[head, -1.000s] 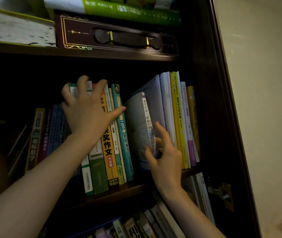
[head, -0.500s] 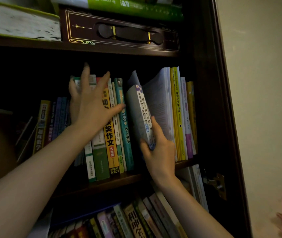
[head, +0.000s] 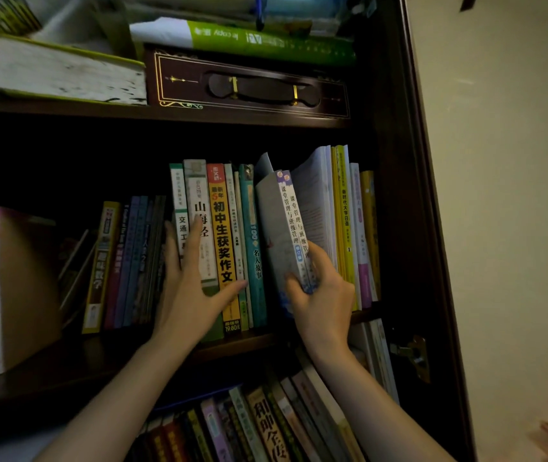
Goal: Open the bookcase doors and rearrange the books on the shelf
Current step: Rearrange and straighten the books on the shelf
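A: Two hands are at the middle shelf (head: 66, 371) of the dark bookcase (head: 396, 195). That is what the head camera sees.

B: What is the left hand (head: 196, 295) doing?

A: Its fingers (head: 192, 241) are straight and lie flat on the backs of the standing books. They press on the white and green book (head: 199, 201), and the thumb reaches over to the orange book (head: 222, 235). It grips nothing.

B: And the right hand (head: 324, 301)?

A: It holds the pale blue book (head: 282, 228). The thumb is on the cover side and the other fingers are curled round the far side, low down on the book.

B: Where is that book?

A: It is on the middle shelf, tilted, with its top leaning left. It sits between the teal book (head: 252, 235) and a book with white pages (head: 316, 195) that fan open. Right of those stand the yellow books (head: 344, 211), then a white and pink one (head: 361, 248).

B: What else is there?

A: Thin dark books (head: 136, 261) stand left of the left hand. A brown box (head: 26, 288) is farther left. On the shelf above lie a thick book (head: 62, 73) on its side and a dark case with gold lines (head: 249, 85). More books (head: 266, 425) lean on the shelf below. A cream wall (head: 499, 195) is to the right.
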`<action>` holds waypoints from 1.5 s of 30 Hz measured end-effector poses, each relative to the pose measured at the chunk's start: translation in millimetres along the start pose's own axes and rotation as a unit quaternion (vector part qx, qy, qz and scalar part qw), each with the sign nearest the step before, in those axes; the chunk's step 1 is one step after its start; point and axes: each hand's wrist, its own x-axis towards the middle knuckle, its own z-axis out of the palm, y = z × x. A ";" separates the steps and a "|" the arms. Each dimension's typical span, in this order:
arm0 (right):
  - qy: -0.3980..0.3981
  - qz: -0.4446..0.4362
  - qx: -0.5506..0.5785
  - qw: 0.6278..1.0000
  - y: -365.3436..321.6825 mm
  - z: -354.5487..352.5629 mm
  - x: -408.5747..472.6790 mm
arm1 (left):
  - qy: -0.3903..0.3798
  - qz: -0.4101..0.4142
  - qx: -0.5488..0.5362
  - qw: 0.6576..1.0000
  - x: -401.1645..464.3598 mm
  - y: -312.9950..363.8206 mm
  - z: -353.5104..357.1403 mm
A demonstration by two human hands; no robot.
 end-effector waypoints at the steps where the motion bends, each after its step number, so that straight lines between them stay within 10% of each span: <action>1: 0.003 0.000 0.011 1.000 -1.4 -3.2 -1.3 | -0.004 0.000 -0.001 1.000 -0.6 1.5 -0.7; 45: -0.087 0.054 0.269 0.958 -62.7 -106.2 -25.6 | -0.083 0.033 -0.214 0.973 -1.7 39.2 -12.2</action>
